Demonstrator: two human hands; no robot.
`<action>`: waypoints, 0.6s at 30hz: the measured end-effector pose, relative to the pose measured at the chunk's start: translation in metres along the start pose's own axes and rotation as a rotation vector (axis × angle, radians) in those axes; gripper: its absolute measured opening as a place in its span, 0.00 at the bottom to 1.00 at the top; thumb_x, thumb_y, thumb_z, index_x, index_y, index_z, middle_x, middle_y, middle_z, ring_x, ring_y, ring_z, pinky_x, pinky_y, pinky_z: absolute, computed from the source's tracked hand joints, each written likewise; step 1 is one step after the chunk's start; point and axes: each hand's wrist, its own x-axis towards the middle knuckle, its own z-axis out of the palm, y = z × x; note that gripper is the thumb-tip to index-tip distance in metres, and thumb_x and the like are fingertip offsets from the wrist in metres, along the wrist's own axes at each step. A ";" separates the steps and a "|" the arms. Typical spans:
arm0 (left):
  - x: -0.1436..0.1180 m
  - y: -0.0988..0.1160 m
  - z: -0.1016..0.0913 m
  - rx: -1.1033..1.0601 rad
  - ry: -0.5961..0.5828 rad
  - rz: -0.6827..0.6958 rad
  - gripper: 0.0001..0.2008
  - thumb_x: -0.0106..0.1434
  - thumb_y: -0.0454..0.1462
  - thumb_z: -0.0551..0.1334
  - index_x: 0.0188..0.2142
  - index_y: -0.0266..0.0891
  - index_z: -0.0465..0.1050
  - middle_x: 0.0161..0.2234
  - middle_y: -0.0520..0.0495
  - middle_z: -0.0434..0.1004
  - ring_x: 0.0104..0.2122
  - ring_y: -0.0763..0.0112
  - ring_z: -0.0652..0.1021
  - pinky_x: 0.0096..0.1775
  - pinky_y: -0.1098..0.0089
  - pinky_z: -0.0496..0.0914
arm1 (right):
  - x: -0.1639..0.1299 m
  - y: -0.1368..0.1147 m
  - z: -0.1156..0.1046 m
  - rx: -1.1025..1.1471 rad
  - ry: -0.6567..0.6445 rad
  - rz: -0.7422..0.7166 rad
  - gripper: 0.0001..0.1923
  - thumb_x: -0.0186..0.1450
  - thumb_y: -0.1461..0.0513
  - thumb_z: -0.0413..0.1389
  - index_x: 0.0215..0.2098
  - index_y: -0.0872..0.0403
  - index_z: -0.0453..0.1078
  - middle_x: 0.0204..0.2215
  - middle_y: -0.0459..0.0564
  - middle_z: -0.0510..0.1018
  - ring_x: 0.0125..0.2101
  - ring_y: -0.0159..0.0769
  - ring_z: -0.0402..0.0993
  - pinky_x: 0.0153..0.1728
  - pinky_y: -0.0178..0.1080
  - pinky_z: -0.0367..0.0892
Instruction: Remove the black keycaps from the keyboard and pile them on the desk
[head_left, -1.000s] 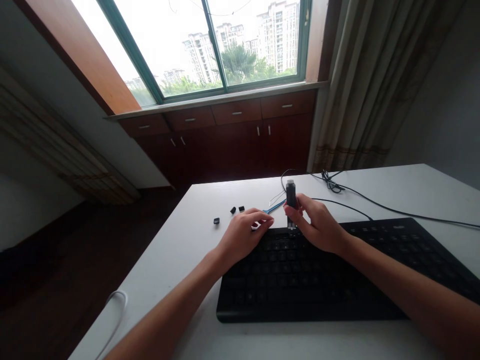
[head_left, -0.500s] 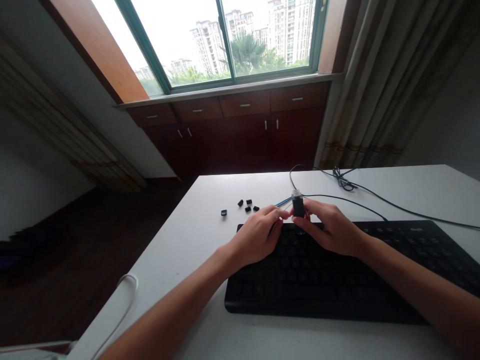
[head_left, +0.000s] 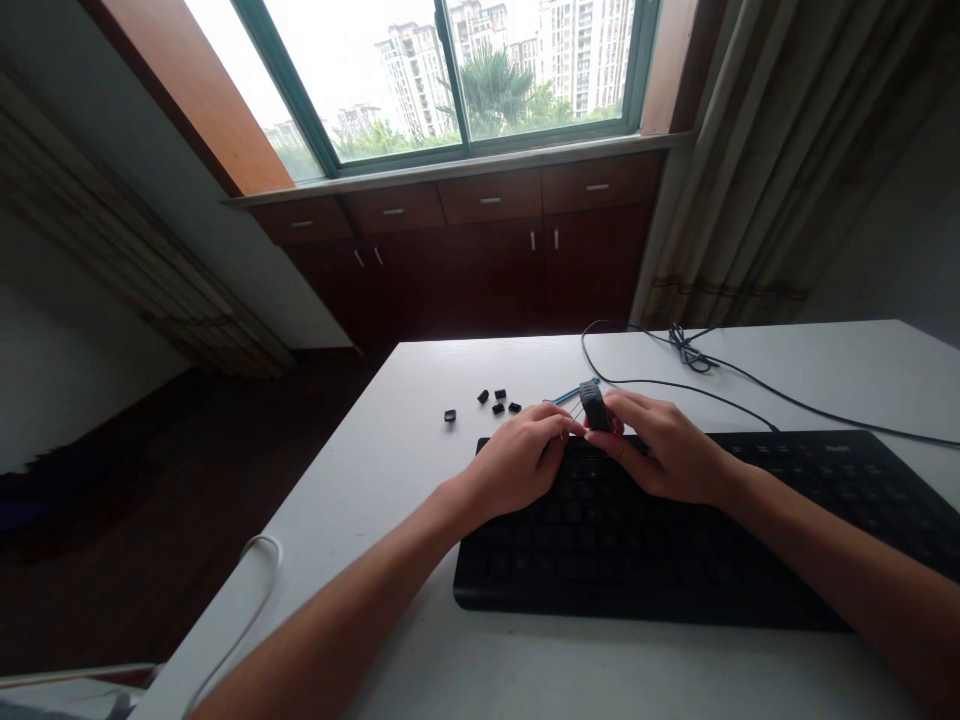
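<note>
A black keyboard [head_left: 720, 540] lies on the white table [head_left: 390, 470]. My right hand [head_left: 664, 450] holds a small black keycap puller [head_left: 594, 407] over the keyboard's far left corner. My left hand [head_left: 517, 465] rests beside it, fingertips pinched at the puller's lower end; whether they hold anything is hidden. Several loose black keycaps [head_left: 495, 402] lie on the table just beyond the keyboard's left end.
A thin blue tool [head_left: 574, 392] lies behind the hands. A black cable [head_left: 697, 372] runs across the table's far side to the right. A white cable [head_left: 247, 590] loops over the near left edge. Dark wooden drawers [head_left: 480, 240] stand under the window.
The puller was held upright and higher a second ago; it has come down and tilted toward the keyboard. My left hand has moved right to meet it. The view has shifted slightly.
</note>
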 end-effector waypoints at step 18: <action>0.001 0.003 0.000 0.061 -0.025 -0.009 0.14 0.71 0.31 0.51 0.48 0.42 0.73 0.45 0.46 0.77 0.46 0.62 0.75 0.49 0.61 0.71 | -0.006 0.000 0.001 0.072 0.127 0.098 0.05 0.73 0.59 0.47 0.44 0.51 0.61 0.34 0.50 0.70 0.31 0.38 0.67 0.32 0.42 0.65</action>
